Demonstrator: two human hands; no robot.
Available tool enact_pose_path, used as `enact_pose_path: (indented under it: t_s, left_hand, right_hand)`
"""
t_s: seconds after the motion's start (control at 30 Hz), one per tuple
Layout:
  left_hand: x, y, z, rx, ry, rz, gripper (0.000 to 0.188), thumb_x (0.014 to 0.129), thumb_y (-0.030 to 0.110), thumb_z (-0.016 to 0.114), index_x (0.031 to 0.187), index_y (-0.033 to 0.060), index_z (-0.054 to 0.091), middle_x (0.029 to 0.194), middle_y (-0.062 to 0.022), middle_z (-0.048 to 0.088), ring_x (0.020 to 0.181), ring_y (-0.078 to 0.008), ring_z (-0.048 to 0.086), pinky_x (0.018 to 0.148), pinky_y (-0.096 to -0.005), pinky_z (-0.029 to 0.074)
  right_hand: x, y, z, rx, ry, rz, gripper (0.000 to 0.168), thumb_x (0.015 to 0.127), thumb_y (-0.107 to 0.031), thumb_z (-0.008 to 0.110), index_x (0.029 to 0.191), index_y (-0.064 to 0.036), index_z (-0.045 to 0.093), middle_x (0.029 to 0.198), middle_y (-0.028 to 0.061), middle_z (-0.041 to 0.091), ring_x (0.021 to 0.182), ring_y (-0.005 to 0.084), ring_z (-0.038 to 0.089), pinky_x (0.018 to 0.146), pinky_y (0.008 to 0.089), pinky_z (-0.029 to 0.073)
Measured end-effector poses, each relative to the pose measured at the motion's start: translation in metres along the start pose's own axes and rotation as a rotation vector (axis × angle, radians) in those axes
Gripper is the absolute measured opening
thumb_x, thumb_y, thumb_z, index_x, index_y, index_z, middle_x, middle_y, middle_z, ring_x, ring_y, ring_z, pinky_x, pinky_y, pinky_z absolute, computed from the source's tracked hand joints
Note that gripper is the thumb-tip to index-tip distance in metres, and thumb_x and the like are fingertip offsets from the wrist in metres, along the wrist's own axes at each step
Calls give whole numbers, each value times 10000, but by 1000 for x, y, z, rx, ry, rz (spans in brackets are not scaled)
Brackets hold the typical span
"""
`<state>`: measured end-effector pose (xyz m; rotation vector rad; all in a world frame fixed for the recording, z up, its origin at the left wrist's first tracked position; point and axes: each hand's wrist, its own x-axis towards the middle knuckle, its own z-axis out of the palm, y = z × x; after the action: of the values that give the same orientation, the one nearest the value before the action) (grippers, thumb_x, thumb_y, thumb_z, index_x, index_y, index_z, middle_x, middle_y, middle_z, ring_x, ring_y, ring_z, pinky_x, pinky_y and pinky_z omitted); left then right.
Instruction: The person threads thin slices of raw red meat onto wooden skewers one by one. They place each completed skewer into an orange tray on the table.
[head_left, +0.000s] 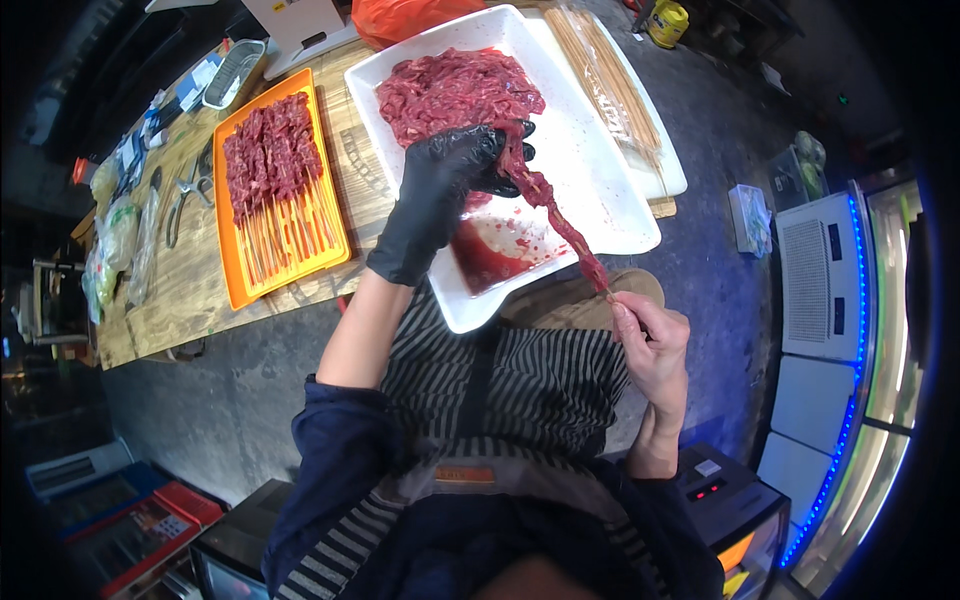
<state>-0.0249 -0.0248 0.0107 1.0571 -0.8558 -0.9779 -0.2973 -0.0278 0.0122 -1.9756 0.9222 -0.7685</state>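
My left hand (457, 176), in a black glove, grips a strip of raw red meat at the upper end of a skewer. Bare and ungloved, my right hand (652, 337) pinches the skewer's lower end. Between them slants the meat skewer (559, 221), with pieces threaded along it, over the near right part of a white plastic tray (600, 180). Inside that tray, a pile of raw meat strips (457, 90) fills the far end, and red liquid (487, 259) pools in the near corner. The glove hides part of the meat and the skewer's tip.
On the wooden table (172, 300), an orange tray (341, 244) holds several finished meat skewers (274, 150). Pliers (184, 199), plastic bags (120, 232) and a foil container (234, 75) lie further left. Bundled bamboo skewers (607, 82) rest on a white board (671, 169) at right.
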Motion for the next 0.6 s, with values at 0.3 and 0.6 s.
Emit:
enact_pose_path:
  t_s: [0.3, 0.6]
  left_hand:
    - [3, 3, -14, -111, -169, -140, 300, 881, 178, 530, 1076, -41, 593, 1032, -166, 631, 908, -260, 638, 697, -355, 562]
    - [1, -7, -15, -281, -228, -230, 267, 869, 163, 553, 1055, -23, 598, 1044, -162, 625, 921, -263, 637, 685, -336, 567]
  right_hand:
    - [3, 5, -8, 58, -84, 30, 86, 834, 6, 581, 895, 55, 618, 638, 50, 569, 534, 82, 499, 481, 220, 373]
    - [4, 13, -7, 200, -106, 73, 92, 839, 12, 576, 900, 60, 625, 642, 35, 577, 539, 64, 517, 475, 191, 381]
